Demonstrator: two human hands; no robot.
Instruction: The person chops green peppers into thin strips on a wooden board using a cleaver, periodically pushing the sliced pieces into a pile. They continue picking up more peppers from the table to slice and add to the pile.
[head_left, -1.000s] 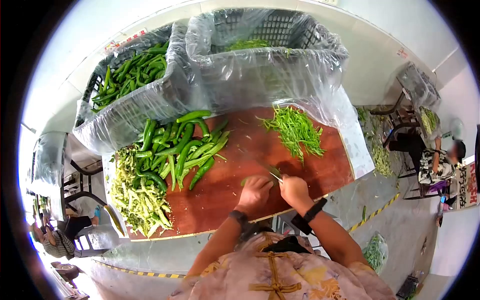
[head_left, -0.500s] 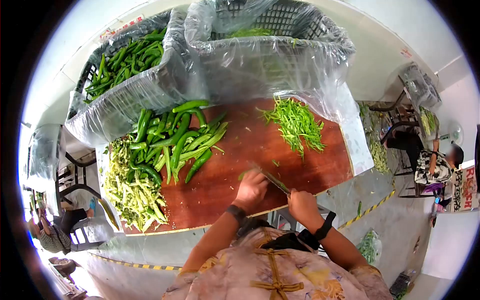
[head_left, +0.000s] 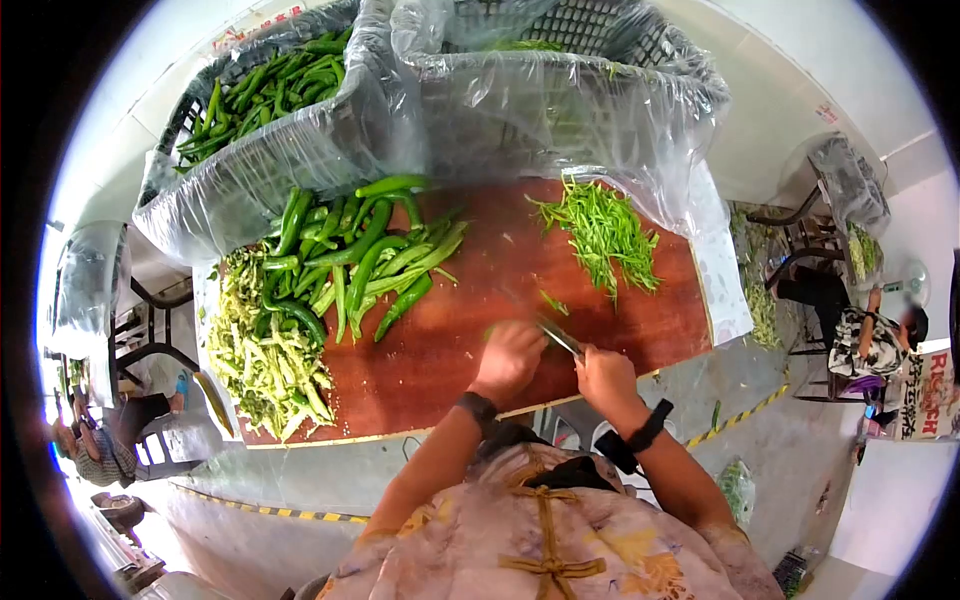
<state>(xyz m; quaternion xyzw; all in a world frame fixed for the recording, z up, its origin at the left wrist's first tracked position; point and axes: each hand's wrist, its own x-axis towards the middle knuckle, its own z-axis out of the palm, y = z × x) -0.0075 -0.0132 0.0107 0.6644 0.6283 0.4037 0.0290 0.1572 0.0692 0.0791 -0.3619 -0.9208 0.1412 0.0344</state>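
My left hand [head_left: 510, 358] presses a green pepper [head_left: 492, 332] flat on the reddish-brown cutting board [head_left: 430, 370]; most of the pepper is hidden under the fingers. My right hand [head_left: 603, 378] grips a knife [head_left: 558, 337] whose blade points up-left toward the left fingertips. A pile of whole green peppers [head_left: 365, 262] lies at the board's back left. Thin green pepper strips [head_left: 605, 235] are heaped at the back right. A mound of pale trimmings [head_left: 265, 355] covers the board's left end.
Two plastic-lined crates stand behind the board: the left crate [head_left: 270, 150] holds whole peppers, the right crate [head_left: 560, 100] holds shredded green. A seated person [head_left: 868, 335] works at far right; other people sit at lower left [head_left: 95, 470]. Yellow-black tape marks the floor.
The knife hand pulled back toward me, then returned beside the left hand. The view shifted slightly downward. The left hand stays on the pepper.
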